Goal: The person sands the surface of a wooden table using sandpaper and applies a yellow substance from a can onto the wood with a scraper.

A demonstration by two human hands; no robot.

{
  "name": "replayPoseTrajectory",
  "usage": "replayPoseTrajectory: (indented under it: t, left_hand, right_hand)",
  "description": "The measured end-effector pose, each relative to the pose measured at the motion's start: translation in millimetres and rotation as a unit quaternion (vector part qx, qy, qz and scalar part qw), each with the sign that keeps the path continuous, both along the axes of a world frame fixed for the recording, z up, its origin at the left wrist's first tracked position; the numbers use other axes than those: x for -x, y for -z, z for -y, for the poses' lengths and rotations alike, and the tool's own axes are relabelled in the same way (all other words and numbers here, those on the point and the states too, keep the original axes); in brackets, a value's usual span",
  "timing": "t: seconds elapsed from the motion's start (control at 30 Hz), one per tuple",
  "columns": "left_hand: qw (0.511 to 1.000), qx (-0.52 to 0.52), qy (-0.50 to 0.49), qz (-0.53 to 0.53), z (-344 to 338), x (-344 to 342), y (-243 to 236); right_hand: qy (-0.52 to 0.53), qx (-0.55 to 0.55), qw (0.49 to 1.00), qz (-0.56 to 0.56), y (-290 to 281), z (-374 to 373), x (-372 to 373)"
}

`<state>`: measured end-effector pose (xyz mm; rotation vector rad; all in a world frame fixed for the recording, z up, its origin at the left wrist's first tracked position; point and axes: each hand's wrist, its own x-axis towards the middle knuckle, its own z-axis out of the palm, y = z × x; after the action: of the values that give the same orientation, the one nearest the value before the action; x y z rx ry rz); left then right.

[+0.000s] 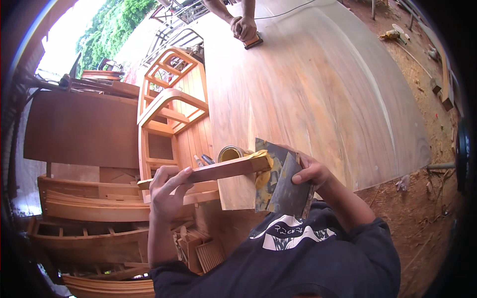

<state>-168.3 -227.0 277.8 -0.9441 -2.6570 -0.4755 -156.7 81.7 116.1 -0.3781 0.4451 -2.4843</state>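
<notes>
My left hand (168, 191) grips one end of a flat wooden bar (218, 170), held level in front of my chest. Yellow paste (266, 161) coats the bar's right end, which meets the dark flat sheets in my other hand. My right hand (312, 171) pinches these stiff, putty-smeared sheets (290, 184), thumb on the near face and fingers behind. They look like putty spreaders, one overlapping the other. Just beyond the bar, an open tin (229, 153) with yellowish contents stands by the big board's near left corner; the bar hides its lower part.
A large wooden panel (308, 99) stretches away ahead. At its far end another person's hands (243, 29) press a sanding block (253, 41) on it. Left of it lies a wooden chair frame (171, 111), with stacked curved furniture parts (94, 198) farther left. Reddish dirt ground (397, 213) lies right.
</notes>
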Motion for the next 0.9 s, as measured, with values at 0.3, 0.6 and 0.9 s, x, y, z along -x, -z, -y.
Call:
replayPoseTrajectory:
  t: [0.3,0.6,0.9]
  left_hand:
    - [0.971,0.011,0.046,-0.233,-3.3,-3.5,17.7]
    - [0.959,0.089,0.024,-0.267,6.4,-18.7,4.9]
    - [0.912,-0.244,-0.024,0.328,8.0,-30.3,44.4]
  right_hand:
    - [0.017,0.019,1.000,0.012,-1.3,-0.8,2.5]
    - [0.017,0.003,1.000,0.015,3.5,-9.8,5.2]
    - [0.004,0.018,1.000,0.021,-1.2,-4.7,3.3]
